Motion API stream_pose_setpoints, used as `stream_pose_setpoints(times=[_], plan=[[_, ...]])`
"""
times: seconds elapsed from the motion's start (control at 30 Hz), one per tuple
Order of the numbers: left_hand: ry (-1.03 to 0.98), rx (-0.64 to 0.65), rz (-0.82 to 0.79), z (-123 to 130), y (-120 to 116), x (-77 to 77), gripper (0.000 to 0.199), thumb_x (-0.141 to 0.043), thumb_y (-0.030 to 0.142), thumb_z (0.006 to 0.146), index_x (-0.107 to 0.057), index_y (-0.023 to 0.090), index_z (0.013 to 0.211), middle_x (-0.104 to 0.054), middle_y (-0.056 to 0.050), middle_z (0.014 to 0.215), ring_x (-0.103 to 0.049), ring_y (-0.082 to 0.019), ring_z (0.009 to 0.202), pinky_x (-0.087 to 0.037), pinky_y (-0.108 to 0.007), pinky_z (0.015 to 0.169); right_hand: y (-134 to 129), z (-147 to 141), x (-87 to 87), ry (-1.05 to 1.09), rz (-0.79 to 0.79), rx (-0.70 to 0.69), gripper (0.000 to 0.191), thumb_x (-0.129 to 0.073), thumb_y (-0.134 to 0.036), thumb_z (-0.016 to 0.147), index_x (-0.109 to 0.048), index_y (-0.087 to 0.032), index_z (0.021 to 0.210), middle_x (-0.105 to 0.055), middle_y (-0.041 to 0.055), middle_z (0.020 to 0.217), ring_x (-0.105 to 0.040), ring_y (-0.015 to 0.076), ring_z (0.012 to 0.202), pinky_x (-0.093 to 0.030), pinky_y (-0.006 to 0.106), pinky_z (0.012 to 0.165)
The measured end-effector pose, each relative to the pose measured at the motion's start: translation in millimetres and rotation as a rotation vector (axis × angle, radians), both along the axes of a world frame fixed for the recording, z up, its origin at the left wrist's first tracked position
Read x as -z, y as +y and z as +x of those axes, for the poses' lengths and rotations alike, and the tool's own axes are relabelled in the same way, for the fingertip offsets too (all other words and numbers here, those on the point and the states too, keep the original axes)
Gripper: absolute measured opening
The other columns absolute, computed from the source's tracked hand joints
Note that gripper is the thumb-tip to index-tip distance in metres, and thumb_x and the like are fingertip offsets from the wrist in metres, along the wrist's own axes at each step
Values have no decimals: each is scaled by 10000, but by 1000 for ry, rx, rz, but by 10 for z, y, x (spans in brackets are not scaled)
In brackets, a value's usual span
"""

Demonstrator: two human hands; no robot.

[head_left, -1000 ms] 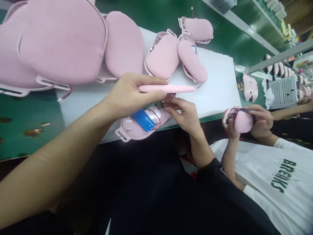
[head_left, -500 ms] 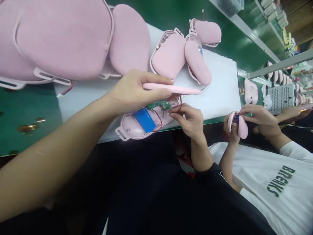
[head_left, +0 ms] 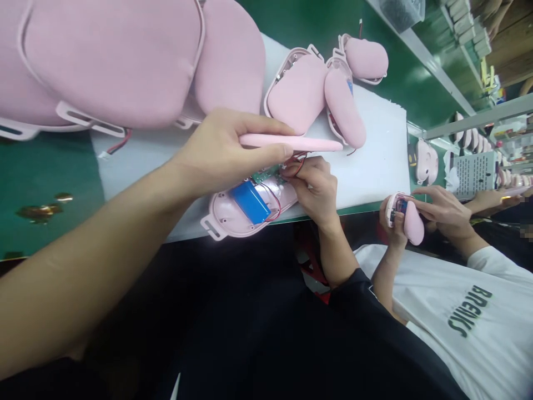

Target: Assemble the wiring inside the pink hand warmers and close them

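My left hand (head_left: 233,147) grips a pink padded cover (head_left: 300,143) between thumb and fingers, holding it edge-on above an open pink shell (head_left: 220,214). Inside the shell lie a blue battery pack (head_left: 250,202) and a green circuit board (head_left: 262,175), partly hidden by my left thumb. Thin red and black wires (head_left: 300,161) run from under the cover toward the board. My right hand (head_left: 314,186) is closed in a pinch on the wires beside the board. Its fingertips partly hide the exact spot and whatever small connector may be there.
Several pink padded units (head_left: 112,61) lie across the back of a white mat (head_left: 375,161) on the green table (head_left: 54,178). At right, a co-worker's hands (head_left: 445,211) hold another opened pink unit (head_left: 413,223). A metal shelf rail (head_left: 483,116) crosses the upper right.
My right hand has moved up and left, closer to the circuit board and under the cover. My left hand has raised the cover slightly and levelled it. The view has shifted slightly.
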State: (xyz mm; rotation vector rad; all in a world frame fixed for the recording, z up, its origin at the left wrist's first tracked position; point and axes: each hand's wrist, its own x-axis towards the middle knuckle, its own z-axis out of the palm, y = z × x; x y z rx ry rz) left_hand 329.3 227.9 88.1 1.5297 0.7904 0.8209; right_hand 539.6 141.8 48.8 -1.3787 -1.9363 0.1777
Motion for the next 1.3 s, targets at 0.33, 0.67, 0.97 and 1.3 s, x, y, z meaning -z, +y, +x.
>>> stream_pose_setpoints(times=[0.33,0.67,0.97,1.3], plan=[[-49,-34,-18,-36,-52,19,315,-763,368,816,-869,236,1081,-819,26,1016,-794,-238,992,-705,-392,938,111,86,-25,-276,273,-169,219,-607,-110,1065,-753,-260,1002,-829,-51,944,-726,163,913,-572,371,884],[-30,-5,-35,-111,-145,-73,283,-752,373,820,-878,241,1037,-812,21,960,-794,-260,967,-701,-397,929,163,145,-134,-274,254,-340,284,-516,-101,1064,-746,-265,1094,-774,1,909,-709,195,882,-632,355,811],[8,-136,107,-115,-318,34,318,-775,373,836,-852,301,1135,-809,39,1206,-758,-278,1194,-675,-359,1040,136,234,-57,-266,227,-324,277,-508,-153,1067,-762,-264,1060,-797,-3,940,-730,189,893,-625,357,827],[1,-160,63,-116,-333,45,296,-801,364,834,-856,306,1118,-820,44,1158,-778,-279,1122,-694,-372,983,142,188,-121,-265,230,-385,294,-487,-86,1060,-730,-230,1140,-823,14,1028,-784,167,975,-654,327,867]])
